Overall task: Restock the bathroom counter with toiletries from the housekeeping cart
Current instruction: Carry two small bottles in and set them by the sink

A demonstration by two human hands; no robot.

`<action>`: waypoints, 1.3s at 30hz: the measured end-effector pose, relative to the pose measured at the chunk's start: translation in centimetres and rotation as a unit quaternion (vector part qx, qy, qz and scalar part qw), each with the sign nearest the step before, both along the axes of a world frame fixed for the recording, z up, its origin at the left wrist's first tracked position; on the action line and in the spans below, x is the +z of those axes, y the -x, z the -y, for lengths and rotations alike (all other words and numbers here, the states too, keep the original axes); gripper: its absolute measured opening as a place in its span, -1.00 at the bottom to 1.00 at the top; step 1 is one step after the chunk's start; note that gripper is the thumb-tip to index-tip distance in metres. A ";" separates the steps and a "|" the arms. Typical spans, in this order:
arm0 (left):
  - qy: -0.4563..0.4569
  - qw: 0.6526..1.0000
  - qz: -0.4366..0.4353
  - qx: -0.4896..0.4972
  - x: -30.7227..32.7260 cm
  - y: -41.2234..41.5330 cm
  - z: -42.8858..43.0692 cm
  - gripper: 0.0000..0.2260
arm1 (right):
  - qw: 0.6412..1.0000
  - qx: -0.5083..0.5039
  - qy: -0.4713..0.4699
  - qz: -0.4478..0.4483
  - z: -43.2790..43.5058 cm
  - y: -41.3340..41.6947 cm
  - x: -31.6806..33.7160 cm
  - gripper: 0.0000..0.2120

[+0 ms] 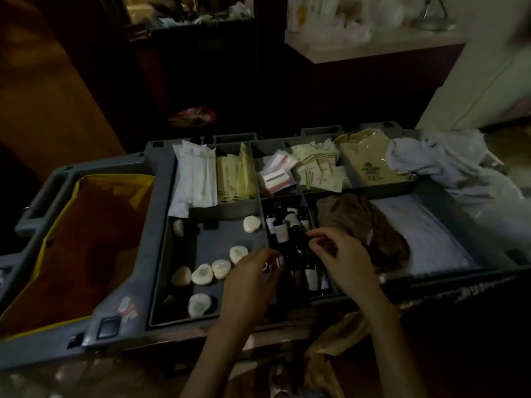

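Observation:
The grey housekeeping cart tray [138, 242] lies below me, split into compartments. A narrow middle compartment holds several small dark bottles [280, 228] with pale labels. My left hand [253, 277] hovers at that compartment's near left edge, its fingers curled around a small dark bottle. My right hand [342, 257] reaches in from the right, fingertips pinched at the top of a dark bottle. Round white soaps [202, 275] lie in the compartment to the left of the bottles.
The back compartments hold white sachets [194, 176], yellow packets [235, 179], small boxes [277, 176] and tan bags [365, 159]. A brown cloth [365, 225] and a pale cloth [439, 162] sit to the right. A yellow-lined bag [86, 239] hangs at the left. A lit counter [370, 38] shows far behind.

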State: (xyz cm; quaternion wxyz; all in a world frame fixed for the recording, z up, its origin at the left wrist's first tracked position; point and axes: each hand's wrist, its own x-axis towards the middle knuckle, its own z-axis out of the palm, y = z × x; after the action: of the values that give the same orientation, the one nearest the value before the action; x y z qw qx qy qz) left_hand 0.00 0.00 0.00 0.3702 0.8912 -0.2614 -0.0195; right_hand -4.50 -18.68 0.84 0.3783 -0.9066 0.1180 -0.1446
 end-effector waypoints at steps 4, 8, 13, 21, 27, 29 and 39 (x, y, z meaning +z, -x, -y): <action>-0.014 0.999 -0.016 0.034 -0.7 -0.7 1.4 -0.80 | 1.000 0.010 -0.008 -0.008 0.8 -0.7 -0.7 -0.82; -0.016 0.999 -0.017 0.038 -1.4 -1.3 1.6 -0.68 | 0.999 0.044 -0.002 -0.005 0.6 -0.7 -1.8 -0.80; -0.047 0.999 -0.005 0.016 -1.9 -1.6 2.0 -0.62 | 0.999 0.039 -0.003 0.009 0.2 -0.2 -2.8 -0.79; -0.053 0.998 0.018 0.025 -2.5 -0.6 2.4 -0.59 | 0.999 0.034 0.008 0.011 0.6 0.7 -3.6 -0.78; -0.082 0.995 0.032 0.041 -2.9 0.0 3.3 -0.64 | 0.999 0.043 0.025 -0.004 0.7 0.9 -3.9 -0.76; -0.078 0.995 0.032 0.048 -2.9 0.1 3.3 -0.66 | 0.999 0.046 0.022 -0.007 0.8 1.1 -4.0 -0.76; -0.015 0.997 0.016 0.068 -3.1 0.8 3.1 -0.69 | 0.994 0.080 0.063 -0.044 1.0 1.2 -3.5 -0.62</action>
State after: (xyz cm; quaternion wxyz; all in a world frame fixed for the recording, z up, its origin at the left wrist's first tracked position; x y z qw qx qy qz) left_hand -0.81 -3.12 -3.12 0.3527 0.9127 -0.2059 0.0159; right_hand -5.75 -19.69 -2.63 0.3255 -0.9407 0.0519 -0.0808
